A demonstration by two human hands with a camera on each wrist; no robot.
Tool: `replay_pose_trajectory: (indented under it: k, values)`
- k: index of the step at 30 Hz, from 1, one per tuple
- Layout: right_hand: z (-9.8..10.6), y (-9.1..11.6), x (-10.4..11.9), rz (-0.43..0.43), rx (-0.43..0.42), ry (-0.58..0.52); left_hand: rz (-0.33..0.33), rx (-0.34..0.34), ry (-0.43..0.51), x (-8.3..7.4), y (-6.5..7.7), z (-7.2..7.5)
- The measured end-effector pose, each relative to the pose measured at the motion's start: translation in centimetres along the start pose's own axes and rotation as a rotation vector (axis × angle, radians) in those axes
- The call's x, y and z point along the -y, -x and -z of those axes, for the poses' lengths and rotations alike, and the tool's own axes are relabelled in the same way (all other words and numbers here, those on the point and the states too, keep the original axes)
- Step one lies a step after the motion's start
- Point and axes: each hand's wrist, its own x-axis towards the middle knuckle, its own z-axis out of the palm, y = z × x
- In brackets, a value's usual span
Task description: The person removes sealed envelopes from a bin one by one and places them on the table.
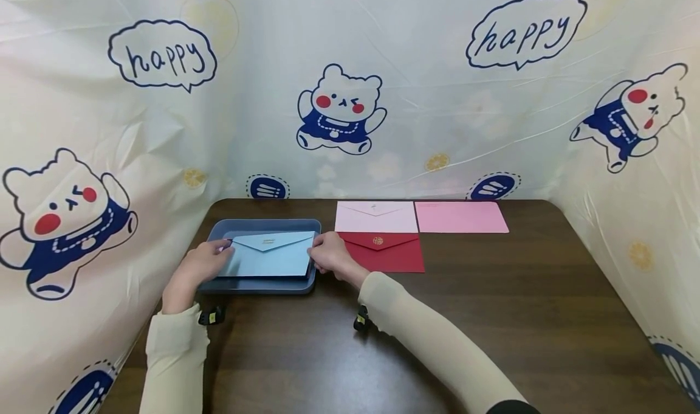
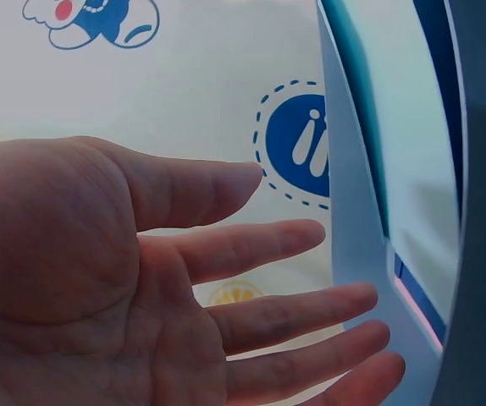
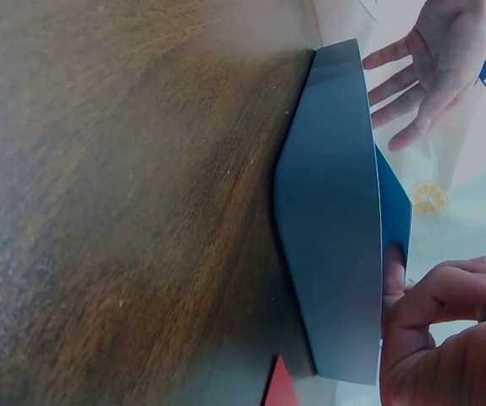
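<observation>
A light blue envelope (image 1: 265, 262), its pointed flap facing up, lies in a blue-grey tray (image 1: 257, 290) at the left of the table. My right hand (image 1: 335, 257) pinches the envelope's right edge between thumb and fingers; in the right wrist view part of the hand (image 3: 455, 330) shows beyond the tray wall (image 3: 328, 211). Beside the envelope's left edge is my left hand (image 1: 198, 263). In the left wrist view that hand (image 2: 167, 279) has its fingers extended and spread, with nothing gripped; the tray and envelope stand just past the fingertips.
Right of the tray lie a red envelope (image 1: 383, 259), a pale pink-white envelope (image 1: 376, 219) behind it and a pink envelope (image 1: 462, 217). They rest on a dark wooden table (image 1: 492, 317). A patterned curtain (image 1: 426, 116) surrounds the table's back and sides.
</observation>
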Motion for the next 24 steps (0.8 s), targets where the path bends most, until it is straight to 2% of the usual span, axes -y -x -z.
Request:
replay_pose_trajectory:
  k: [9,24]
  values:
    - [0.2,0.1,0.2,-0.057,-0.042,0.019,-0.001,-0.031,0.050,0.1,0.4,0.0]
    - [1.2,0.5,-0.1,-0.052,-0.058,0.028,-0.012,-0.032,0.009,0.4,0.1,-0.4]
